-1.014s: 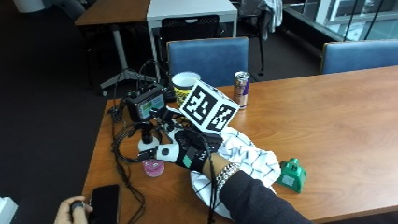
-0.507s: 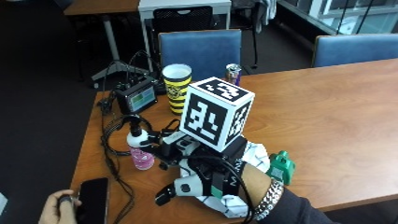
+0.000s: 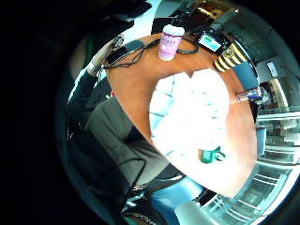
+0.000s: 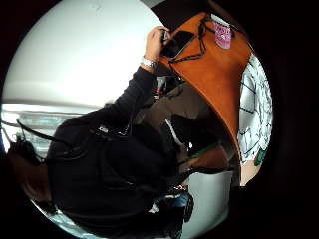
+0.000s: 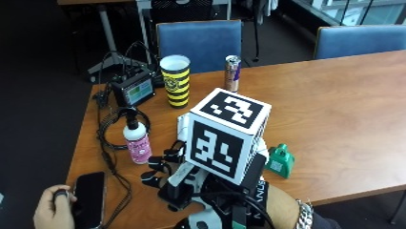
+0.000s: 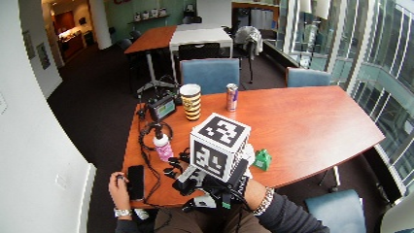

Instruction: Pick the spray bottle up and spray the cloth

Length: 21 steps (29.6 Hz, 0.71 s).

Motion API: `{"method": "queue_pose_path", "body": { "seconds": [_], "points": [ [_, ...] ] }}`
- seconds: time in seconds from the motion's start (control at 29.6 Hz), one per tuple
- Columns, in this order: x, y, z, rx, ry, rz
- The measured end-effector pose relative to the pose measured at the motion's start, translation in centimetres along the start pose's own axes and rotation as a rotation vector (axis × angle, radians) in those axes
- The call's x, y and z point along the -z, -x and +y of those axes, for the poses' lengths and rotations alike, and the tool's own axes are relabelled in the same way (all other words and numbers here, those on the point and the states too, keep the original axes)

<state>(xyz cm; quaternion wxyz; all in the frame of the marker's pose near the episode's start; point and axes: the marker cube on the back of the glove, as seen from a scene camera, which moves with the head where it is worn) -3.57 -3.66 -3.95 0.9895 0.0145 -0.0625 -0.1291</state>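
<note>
Outside view: your hand (image 5: 190,179) has lifted off the cloth (image 3: 192,112), fingers spread and holding nothing; the spray bottle (image 5: 137,143) stands untouched at its ten o'clock, so grasp it.

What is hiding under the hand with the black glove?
The checked cloth lies on the table under the gloved right hand, as the palm view shows. From outside the hand covers most of it. The pink spray bottle stands beside it, untouched.

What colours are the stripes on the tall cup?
Yellow and black stripes on the tall paper cup, clearest in the outside view.
</note>
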Motion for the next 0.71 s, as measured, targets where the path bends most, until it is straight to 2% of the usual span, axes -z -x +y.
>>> {"method": "queue_pose_path", "body": {
  "seconds": [0.71],
  "points": [
    [-1.6,-0.1,0.2,-0.008,0.029,-0.018]
  ]
}}
